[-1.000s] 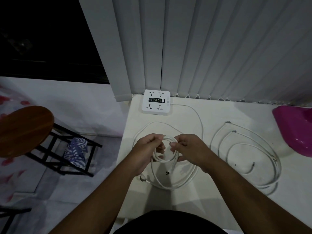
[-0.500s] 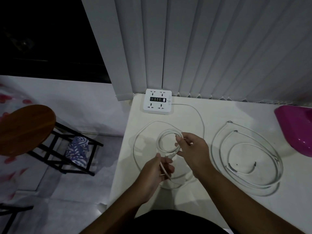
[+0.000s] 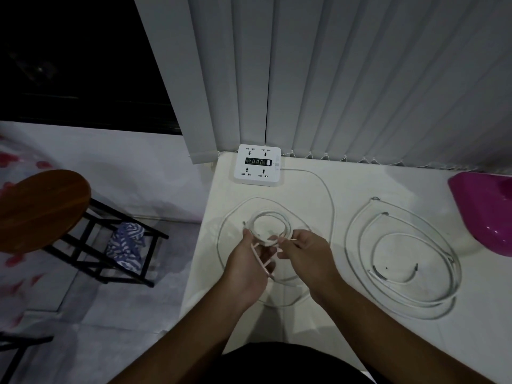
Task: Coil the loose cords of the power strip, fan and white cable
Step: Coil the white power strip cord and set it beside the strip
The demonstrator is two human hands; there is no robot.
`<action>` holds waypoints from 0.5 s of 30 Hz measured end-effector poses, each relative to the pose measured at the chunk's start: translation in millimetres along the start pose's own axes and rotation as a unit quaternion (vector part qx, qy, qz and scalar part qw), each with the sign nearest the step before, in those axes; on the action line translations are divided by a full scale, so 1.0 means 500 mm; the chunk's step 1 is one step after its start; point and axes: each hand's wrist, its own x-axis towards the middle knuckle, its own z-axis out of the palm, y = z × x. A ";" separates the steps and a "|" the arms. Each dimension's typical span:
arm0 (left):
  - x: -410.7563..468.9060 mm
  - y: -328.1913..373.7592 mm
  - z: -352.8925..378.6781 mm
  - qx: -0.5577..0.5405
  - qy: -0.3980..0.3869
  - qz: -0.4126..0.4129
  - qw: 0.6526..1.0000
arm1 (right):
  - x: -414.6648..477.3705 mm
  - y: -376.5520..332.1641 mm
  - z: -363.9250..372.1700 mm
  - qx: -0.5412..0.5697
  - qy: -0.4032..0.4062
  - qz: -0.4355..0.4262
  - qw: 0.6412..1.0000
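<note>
1. We hold the power strip's cord [image 3: 273, 217] as a small coil just above the counter [image 3: 327, 322], in front of the power strip [image 3: 257, 165], which sits at the counter's far left corner against the blinds [image 3: 332, 79].
2. Our left hand [image 3: 246, 273] has its grip closed on the near-left side of the coil, and a loose strand runs across the palm. Our right hand [image 3: 304, 253] pinches the coil's near-right side between thumb and fingertips.
3. To do this step well, we judge it best to keep the left grip as the fixed anchor and let the right hand feed each new turn onto it at the same width as the turns we already have — uneven turns would likely spring apart.
4. The slack lying in a wide loop on the counter should be drawn in gently; a hard pull could drag the strip toward us.
5. We would follow the cord's natural curl rather than force it, so no kinks set in.
6. The count: one power strip, with four sockets visible on its face; one small coil in hand; one white cable [image 3: 401, 259] lying in loose rings to the right, well apart from our hands.
7. Also one pink basin [image 3: 487, 212] at the right edge and one wooden stool [image 3: 41, 209] on the floor to the left — no fan is in view.
</note>
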 end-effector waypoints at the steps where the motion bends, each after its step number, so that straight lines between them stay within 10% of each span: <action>1: 0.001 0.004 0.001 -0.012 -0.004 0.002 1.000 | -0.004 -0.001 0.002 -0.013 -0.012 0.008 1.000; 15: 0.016 0.041 -0.018 0.140 0.000 0.145 0.979 | 0.018 -0.051 -0.020 -0.091 -0.119 -0.032 0.988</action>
